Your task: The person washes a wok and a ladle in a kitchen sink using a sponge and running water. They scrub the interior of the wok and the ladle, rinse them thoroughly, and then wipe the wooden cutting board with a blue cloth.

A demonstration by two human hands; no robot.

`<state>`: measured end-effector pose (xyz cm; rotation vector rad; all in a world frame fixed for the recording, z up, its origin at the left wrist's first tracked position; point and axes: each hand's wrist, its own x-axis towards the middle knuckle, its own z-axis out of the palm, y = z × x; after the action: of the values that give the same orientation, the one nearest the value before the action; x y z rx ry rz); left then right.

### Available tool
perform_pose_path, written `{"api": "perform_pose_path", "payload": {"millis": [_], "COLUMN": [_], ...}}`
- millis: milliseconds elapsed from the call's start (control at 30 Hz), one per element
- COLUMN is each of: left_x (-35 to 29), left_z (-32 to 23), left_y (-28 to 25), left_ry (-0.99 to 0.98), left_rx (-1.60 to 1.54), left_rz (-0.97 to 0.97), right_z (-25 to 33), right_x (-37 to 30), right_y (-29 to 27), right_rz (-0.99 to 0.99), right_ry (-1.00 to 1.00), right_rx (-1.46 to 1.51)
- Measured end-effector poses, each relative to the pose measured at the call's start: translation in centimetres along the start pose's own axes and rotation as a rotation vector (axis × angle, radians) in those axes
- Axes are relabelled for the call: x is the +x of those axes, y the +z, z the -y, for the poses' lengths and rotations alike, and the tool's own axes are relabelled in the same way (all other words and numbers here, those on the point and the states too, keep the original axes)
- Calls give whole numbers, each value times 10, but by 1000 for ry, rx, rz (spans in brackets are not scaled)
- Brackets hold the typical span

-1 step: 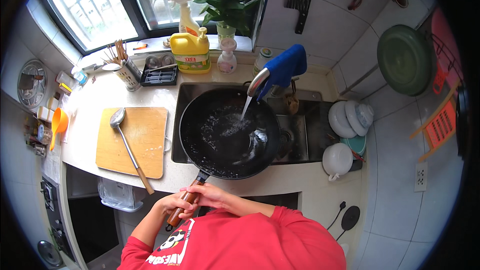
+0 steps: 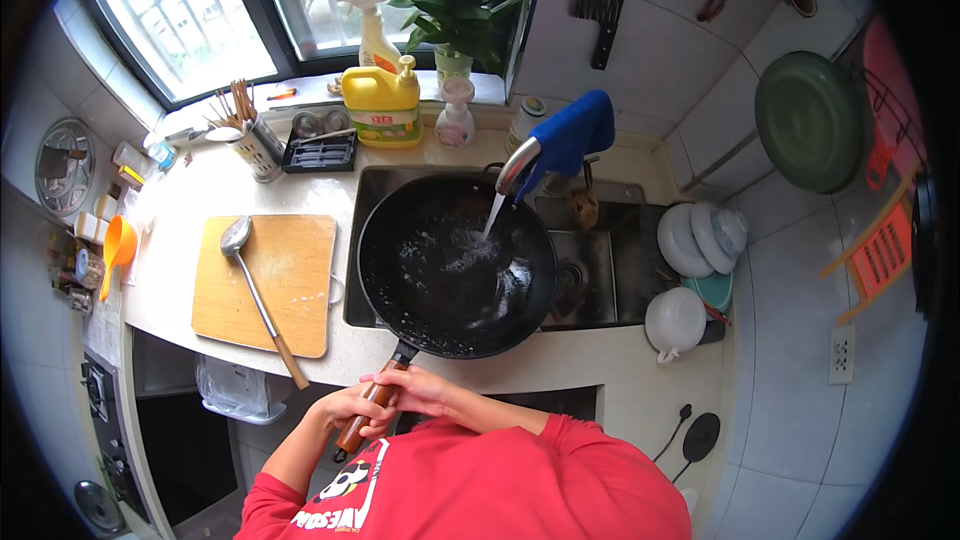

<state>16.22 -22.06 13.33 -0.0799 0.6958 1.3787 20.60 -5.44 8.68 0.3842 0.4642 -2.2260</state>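
A large black wok (image 2: 440,290) rests over the sink (image 2: 372,180), its brown wooden handle (image 2: 366,418) pointing back at me. Water (image 2: 493,215) runs from the curved metal faucet (image 2: 518,162) into the wok, where pale foam floats on the dark surface. Lower on the handle, my left hand (image 2: 350,406) is closed round the wood. My right hand (image 2: 424,391) grips it just above, nearer the pan. The two hands touch, and some fingers are hidden behind the handle.
A ladle (image 2: 262,305) lies across a wooden cutting board (image 2: 215,290) on the left. Behind the sink stand a yellow pump jug (image 2: 382,105) and a foam bottle (image 2: 455,120). A blue cloth (image 2: 580,135) hangs over the faucet. White bowls (image 2: 675,320) are stacked at the right.
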Motion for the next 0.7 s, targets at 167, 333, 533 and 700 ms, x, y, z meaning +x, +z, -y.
{"api": "perform_pose_path", "payload": {"millis": [167,333,533,700], "left_x": [14,31,45,54], "left_z": [-2,10,10,13], "left_y": [-2,-20,-29,-41], "left_ry": [53,103,148,146], "left_rx": [49,49,-18,-18], "left_rz": [-44,-59,-94,-64], "right_z": [14,15,20,19], "right_x": [3,14,19,23], "right_y": [-6,-29,-43,-58], "right_rz": [-48,-106,-136,-110], "right_ry": [-21,9,-6,-19], "right_rx": [-44,-85,-140,-144]}}
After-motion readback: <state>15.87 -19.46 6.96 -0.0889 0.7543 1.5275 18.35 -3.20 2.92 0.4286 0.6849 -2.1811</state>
